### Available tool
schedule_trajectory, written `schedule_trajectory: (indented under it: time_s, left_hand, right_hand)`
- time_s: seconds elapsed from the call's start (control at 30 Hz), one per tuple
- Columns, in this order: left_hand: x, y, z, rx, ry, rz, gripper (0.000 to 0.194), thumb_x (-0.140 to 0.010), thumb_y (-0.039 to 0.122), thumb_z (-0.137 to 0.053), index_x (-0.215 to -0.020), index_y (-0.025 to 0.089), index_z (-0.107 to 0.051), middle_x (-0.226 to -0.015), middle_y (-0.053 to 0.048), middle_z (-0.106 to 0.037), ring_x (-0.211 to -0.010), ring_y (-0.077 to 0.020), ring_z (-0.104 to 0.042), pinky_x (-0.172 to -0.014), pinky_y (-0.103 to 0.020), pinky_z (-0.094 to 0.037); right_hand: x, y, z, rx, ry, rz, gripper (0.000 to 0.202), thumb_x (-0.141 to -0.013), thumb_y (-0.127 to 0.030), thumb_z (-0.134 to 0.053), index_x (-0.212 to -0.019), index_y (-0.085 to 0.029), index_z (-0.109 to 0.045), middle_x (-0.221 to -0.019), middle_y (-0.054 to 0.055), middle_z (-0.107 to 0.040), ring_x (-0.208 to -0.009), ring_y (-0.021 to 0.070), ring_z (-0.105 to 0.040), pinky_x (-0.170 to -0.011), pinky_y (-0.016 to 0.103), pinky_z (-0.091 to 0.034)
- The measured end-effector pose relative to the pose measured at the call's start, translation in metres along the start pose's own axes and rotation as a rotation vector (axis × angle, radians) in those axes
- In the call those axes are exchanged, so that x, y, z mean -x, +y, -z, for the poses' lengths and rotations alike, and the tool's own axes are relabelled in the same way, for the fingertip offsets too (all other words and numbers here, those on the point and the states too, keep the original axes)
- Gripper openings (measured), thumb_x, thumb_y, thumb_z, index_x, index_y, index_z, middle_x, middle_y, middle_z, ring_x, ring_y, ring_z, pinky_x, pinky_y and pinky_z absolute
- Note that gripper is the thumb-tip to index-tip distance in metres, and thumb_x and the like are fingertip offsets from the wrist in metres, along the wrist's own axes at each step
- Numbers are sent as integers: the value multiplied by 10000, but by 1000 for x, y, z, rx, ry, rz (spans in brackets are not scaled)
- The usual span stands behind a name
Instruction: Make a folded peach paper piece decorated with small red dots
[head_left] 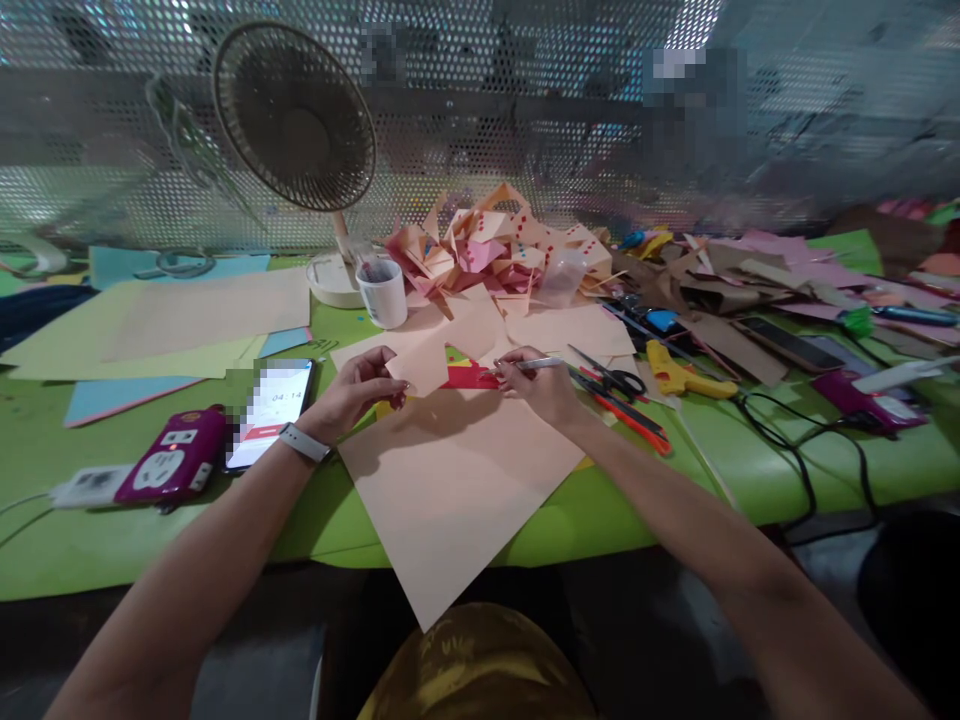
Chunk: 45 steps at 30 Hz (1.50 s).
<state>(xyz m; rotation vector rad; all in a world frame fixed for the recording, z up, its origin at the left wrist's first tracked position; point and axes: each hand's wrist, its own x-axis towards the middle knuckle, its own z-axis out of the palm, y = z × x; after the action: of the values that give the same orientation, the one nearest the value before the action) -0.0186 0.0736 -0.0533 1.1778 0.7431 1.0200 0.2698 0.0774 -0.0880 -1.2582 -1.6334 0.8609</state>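
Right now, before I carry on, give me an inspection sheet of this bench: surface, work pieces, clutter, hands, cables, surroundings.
Surface: green table covering; large peach sheet hangs over the near edge.
Work pieces: small peach piece; red piece between the hands.
Clutter: paper heap at the back; black-handled scissors and yellow glue gun to the right.
Hands: left hand pinches the small peach piece; right hand holds a slim tool.
Cables: black cables loop at right; white cable at far left.
Surroundings: perforated panel behind; fan at back left, spinning or not unclear.
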Motion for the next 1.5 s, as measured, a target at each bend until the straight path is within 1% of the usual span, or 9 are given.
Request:
schedule_trajectory:
  time_s: [0.33,0.47,0.57,0.73,0.87,1.0,1.13,1.37,1.5]
  left_hand:
    - [0,2,-2,-17,11,-12,334,-598,175,-848,-784,156,-571,-639,3,-682,-494,-104,-617,-495,-194,-512]
    - [0,-1,-4,-35,40,-4,384,-603,191,-848,-824,173,-534,-586,26,-655,-497,-114,-622,-495,-195,-499]
    - [0,-5,-9,-103,6,49,365,-649,209,-837,-837,174,-527,-593,16,-664,-519,-121,-633,-514,-206,-502]
    - [5,-9,-25,-172,-150,103,342,-716,250,-826,-842,175,-517,-631,-13,-688,-533,-122,-637,-539,-223,-508]
    - [9,-8,-34,-158,-200,121,321,-731,266,-822,-823,166,-531,-664,-24,-686,-569,-120,-643,-562,-228,-517]
    - [13,-6,-39,-147,-250,170,286,-732,237,-812,-812,165,-547,-664,-12,-667,-576,-121,-641,-558,-227,-521]
    - [16,-4,-42,-133,-265,208,272,-726,194,-799,-839,172,-552,-665,2,-659,-575,-116,-632,-538,-215,-514]
    - [18,-8,-43,-106,-256,192,298,-751,270,-802,-846,153,-545,-708,-1,-650,-620,-111,-637,-611,-242,-551]
    - [18,-9,-42,-121,-260,183,310,-769,300,-801,-854,144,-546,-734,-7,-661,-623,-107,-647,-628,-242,-556]
  right_hand:
    - [0,-12,5,-178,13,-75,426,-789,-583,-681,-914,-181,-618,-810,65,-744,-665,198,-739,-516,257,-576]
    - [9,-33,5,-303,-76,-73,444,-760,-569,-724,-910,-165,-615,-707,46,-738,-541,160,-704,-435,204,-466]
    - [22,-53,2,-360,-126,-70,423,-780,-557,-717,-926,-175,-606,-715,50,-749,-531,157,-703,-393,199,-387]
    - [38,-68,-7,-427,-80,-30,393,-801,-548,-712,-934,-205,-575,-651,13,-723,-526,167,-704,-409,219,-406]
    - [39,-64,-10,-458,-27,-23,353,-830,-508,-706,-959,-217,-555,-652,-4,-717,-524,157,-700,-421,218,-417]
    - [39,-64,-9,-426,-51,-41,371,-821,-527,-708,-948,-215,-554,-641,-10,-705,-512,154,-693,-435,227,-448]
    - [41,-69,-9,-429,-88,-45,360,-815,-516,-717,-937,-210,-571,-618,-17,-687,-498,147,-687,-426,218,-451]
    - [45,-73,-12,-452,8,-8,330,-809,-480,-731,-898,-204,-572,-673,-26,-688,-489,139,-687,-456,231,-519]
    - [46,-74,-14,-445,4,29,288,-824,-452,-721,-881,-210,-575,-645,-36,-675,-502,139,-693,-450,219,-514]
